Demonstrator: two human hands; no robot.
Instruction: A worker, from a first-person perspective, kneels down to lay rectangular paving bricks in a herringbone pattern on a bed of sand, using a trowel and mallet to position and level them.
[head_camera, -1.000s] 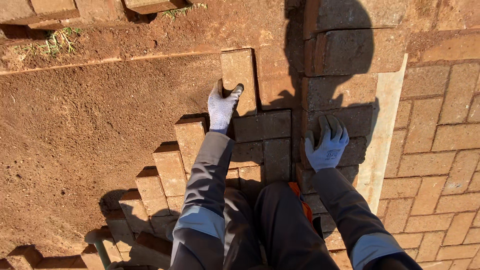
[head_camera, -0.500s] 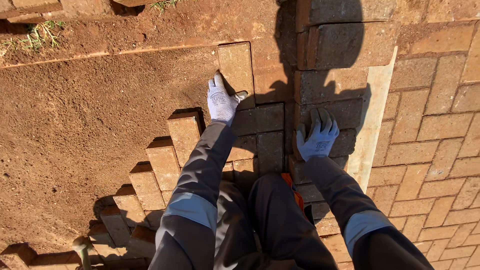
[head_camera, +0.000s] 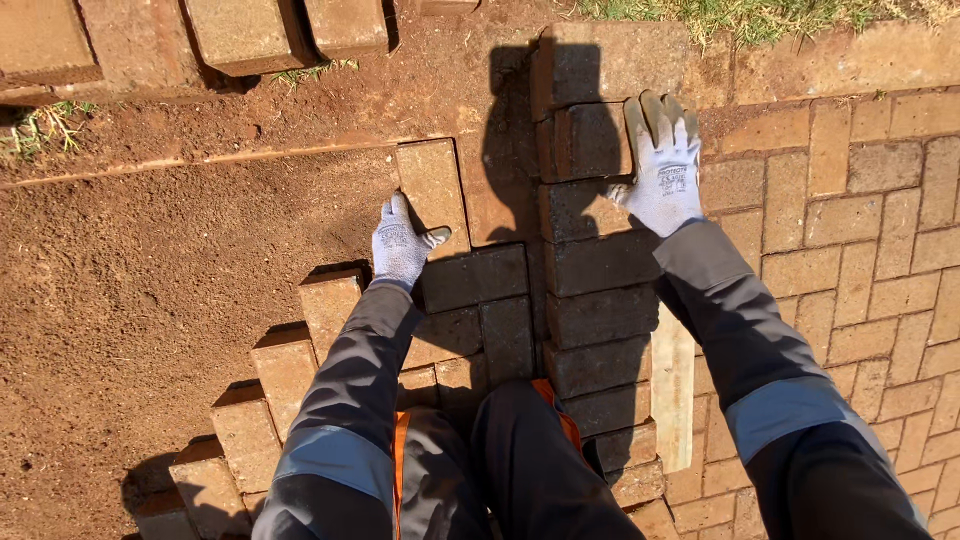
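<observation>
Stacked bricks (head_camera: 250, 35) cut by top edge, left hand (head_camera: 400, 245) fingers hidden behind paver (head_camera: 432, 190)

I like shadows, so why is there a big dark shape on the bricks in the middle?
Head view: strong sun throws the person's own shadow over the middle bricks, hard-edged and dark; the left hand sits on a sunlit brick, the right hand rests on the brick stack at the shadow's edge; the picture is sharp, no blur, no glare.

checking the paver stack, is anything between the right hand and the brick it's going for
Nothing visible. The right hand already lies on the brick on the stack, glove on its far end. The left hand rests at the laid brick.
</observation>
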